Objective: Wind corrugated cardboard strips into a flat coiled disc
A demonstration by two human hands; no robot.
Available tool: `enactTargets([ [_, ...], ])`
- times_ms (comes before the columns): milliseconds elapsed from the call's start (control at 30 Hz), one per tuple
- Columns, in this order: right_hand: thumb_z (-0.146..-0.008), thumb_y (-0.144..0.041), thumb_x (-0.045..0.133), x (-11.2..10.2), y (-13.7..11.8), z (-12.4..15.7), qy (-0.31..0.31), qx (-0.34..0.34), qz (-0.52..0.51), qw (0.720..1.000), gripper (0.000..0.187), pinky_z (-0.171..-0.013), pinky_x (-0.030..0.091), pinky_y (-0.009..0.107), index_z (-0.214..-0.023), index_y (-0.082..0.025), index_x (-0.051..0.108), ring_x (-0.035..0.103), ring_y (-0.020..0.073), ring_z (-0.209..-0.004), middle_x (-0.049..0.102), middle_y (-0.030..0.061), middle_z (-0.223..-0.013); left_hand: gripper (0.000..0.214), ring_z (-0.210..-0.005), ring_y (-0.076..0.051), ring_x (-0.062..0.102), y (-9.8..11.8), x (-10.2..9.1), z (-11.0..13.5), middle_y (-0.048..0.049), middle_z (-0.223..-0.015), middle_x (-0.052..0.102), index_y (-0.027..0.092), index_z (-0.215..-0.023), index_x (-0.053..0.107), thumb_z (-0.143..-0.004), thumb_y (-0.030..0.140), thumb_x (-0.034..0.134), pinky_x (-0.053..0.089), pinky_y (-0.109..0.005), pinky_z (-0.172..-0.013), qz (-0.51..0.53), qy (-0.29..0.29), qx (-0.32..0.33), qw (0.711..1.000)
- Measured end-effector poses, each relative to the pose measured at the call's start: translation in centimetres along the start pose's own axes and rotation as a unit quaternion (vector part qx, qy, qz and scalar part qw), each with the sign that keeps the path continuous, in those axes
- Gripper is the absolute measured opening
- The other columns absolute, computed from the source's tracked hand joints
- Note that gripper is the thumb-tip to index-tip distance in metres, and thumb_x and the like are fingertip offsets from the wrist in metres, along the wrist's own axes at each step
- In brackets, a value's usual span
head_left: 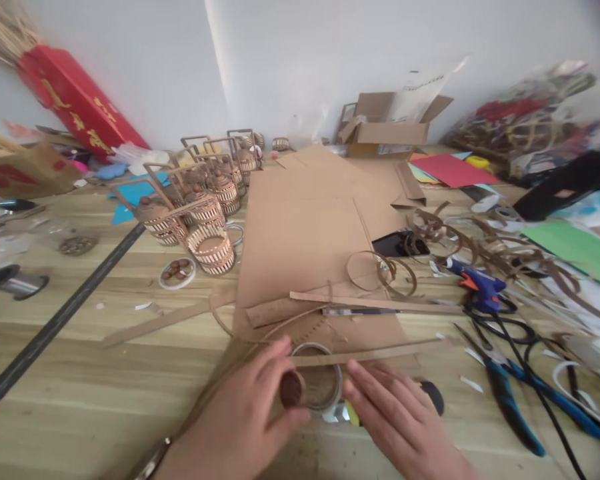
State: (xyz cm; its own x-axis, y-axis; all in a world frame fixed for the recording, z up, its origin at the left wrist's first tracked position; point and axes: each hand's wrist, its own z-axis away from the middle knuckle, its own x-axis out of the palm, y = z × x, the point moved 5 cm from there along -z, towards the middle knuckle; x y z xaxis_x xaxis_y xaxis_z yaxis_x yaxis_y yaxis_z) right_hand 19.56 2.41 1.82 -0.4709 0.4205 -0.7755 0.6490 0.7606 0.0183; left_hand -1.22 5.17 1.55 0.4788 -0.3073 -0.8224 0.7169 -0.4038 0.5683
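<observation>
My left hand point(250, 413) is at the bottom centre, fingers curled, pinching a small brown cardboard disc point(291, 390) between thumb and fingers. The disc sits against the left rim of a clear tape ring point(322, 383) lying on the wooden table. My right hand point(400, 420) rests flat just right of the ring, fingers stretched out toward it, partly over a yellow-and-black object point(353, 415). A long cardboard strip point(365, 355) crosses just behind the ring.
Large cardboard sheets point(305, 240) lie ahead, with a ruler point(275, 311) and blade. Several small cardboard lanterns point(211, 248) stand at left centre. A blue glue gun point(477, 283), blue-handled scissors point(510, 400), cables and curled cardboard strips point(460, 240) crowd the right. An open box point(387, 130) stands at the back.
</observation>
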Motion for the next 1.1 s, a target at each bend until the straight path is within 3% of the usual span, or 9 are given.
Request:
enactTargets([
  [100, -0.101, -0.006, 0.029, 0.9, -0.5, -0.6, -0.025, 0.008, 0.016, 1.000, 0.040, -0.078, 0.057, 0.029, -0.122, -0.016, 0.062, 0.071, 0.0162, -0.098, 0.074, 0.0111, -0.118, 0.045, -0.129, -0.035, 0.058, 2.9, 2.2, 0.0, -0.0177, -0.150, 0.050, 0.019, -0.120, 0.061, -0.083, 0.041, 0.074, 0.055, -0.043, -0.101, 0.012, -0.108, 0.076, 0.991],
  [200, -0.100, -0.006, 0.027, 1.5, -0.1, -0.2, -0.040, 0.041, 0.026, 0.998, 0.042, -0.081, 0.058, 0.028, -0.120, -0.012, 0.064, 0.072, 0.0168, -0.100, 0.075, 0.0119, -0.114, 0.044, -0.133, -0.035, 0.054, 3.6, 3.0, -0.3, -0.0202, -0.153, 0.045, 0.017, -0.119, 0.061, -0.085, 0.044, 0.071, 0.053, -0.043, -0.103, 0.022, -0.138, 0.112, 0.984],
  [333, -0.099, -0.005, 0.034, 1.1, 0.8, 1.0, -0.025, 0.047, 0.014, 0.998, 0.038, -0.078, 0.059, 0.029, -0.117, -0.014, 0.066, 0.074, 0.0177, -0.092, 0.077, 0.0107, -0.105, 0.031, -0.138, -0.035, 0.049, 1.1, 2.3, -0.4, -0.0210, -0.158, 0.036, 0.016, -0.115, 0.060, -0.090, 0.032, 0.066, 0.049, -0.047, -0.107, 0.026, -0.084, 0.058, 0.994],
  [533, -0.094, -0.001, 0.045, 0.6, 3.5, 2.0, 0.008, 0.095, 0.057, 0.994, 0.049, -0.081, 0.059, 0.030, -0.138, -0.021, 0.055, 0.074, 0.0196, -0.093, 0.076, 0.0102, -0.110, 0.025, -0.136, -0.032, 0.052, -2.5, 0.2, 0.5, -0.0187, -0.151, 0.048, 0.021, -0.107, 0.060, -0.091, 0.040, 0.062, 0.046, -0.049, -0.108, 0.074, 0.060, 0.006, 0.995],
  [667, -0.098, -0.015, 0.050, 0.9, 4.6, 1.9, -0.019, 0.118, 0.065, 0.991, 0.038, -0.083, 0.060, 0.033, -0.135, -0.020, 0.058, 0.074, 0.0221, -0.095, 0.075, 0.0115, -0.114, 0.031, -0.137, -0.033, 0.050, -1.5, -0.4, 1.0, -0.0193, -0.152, 0.046, 0.021, -0.110, 0.061, -0.089, 0.043, 0.065, 0.045, -0.047, -0.108, 0.102, 0.086, 0.036, 0.990],
  [800, -0.097, -0.039, 0.058, 0.3, 4.1, 1.4, -0.049, 0.168, 0.104, 0.979, 0.043, -0.063, 0.058, 0.030, -0.133, -0.015, 0.060, 0.075, 0.0218, -0.079, 0.073, 0.0143, -0.118, 0.036, -0.142, -0.035, 0.042, 0.3, -0.3, 1.2, -0.0217, -0.158, 0.036, 0.019, -0.111, 0.061, -0.088, 0.047, 0.066, 0.041, -0.046, -0.112, 0.135, 0.081, 0.072, 0.985],
  [933, -0.096, -0.027, 0.061, -1.0, 0.6, -0.6, 0.020, 0.154, 0.094, 0.983, 0.028, -0.070, 0.053, 0.028, -0.122, -0.017, 0.063, 0.073, 0.0188, -0.081, 0.076, 0.0114, -0.107, 0.042, -0.146, -0.035, 0.034, 2.4, 0.9, 1.5, -0.0245, -0.161, 0.025, 0.016, -0.112, 0.062, -0.088, 0.050, 0.067, 0.037, -0.045, -0.114, 0.153, 0.039, 0.115, 0.981],
  [1033, -0.097, -0.028, 0.060, -0.8, -1.6, -2.0, 0.025, 0.134, 0.025, 0.990, 0.022, -0.084, 0.051, 0.038, -0.117, -0.021, 0.063, 0.069, 0.0240, -0.098, 0.075, 0.0097, -0.107, 0.048, -0.147, -0.035, 0.032, 3.5, 1.7, 1.7, -0.0215, -0.163, 0.021, 0.017, -0.111, 0.064, -0.084, 0.057, 0.067, 0.036, -0.044, -0.115, 0.204, 0.003, 0.126, 0.971],
  [1100, -0.097, -0.020, 0.055, -0.4, -1.9, -2.2, 0.022, 0.139, -0.037, 0.989, 0.019, -0.082, 0.051, 0.037, -0.115, -0.021, 0.062, 0.067, 0.0228, -0.096, 0.075, 0.0082, -0.099, 0.050, -0.148, -0.035, 0.031, 3.7, 2.0, 1.9, -0.0185, -0.164, 0.021, 0.019, -0.109, 0.064, -0.082, 0.061, 0.067, 0.034, -0.044, -0.116, 0.243, -0.012, 0.122, 0.962],
])
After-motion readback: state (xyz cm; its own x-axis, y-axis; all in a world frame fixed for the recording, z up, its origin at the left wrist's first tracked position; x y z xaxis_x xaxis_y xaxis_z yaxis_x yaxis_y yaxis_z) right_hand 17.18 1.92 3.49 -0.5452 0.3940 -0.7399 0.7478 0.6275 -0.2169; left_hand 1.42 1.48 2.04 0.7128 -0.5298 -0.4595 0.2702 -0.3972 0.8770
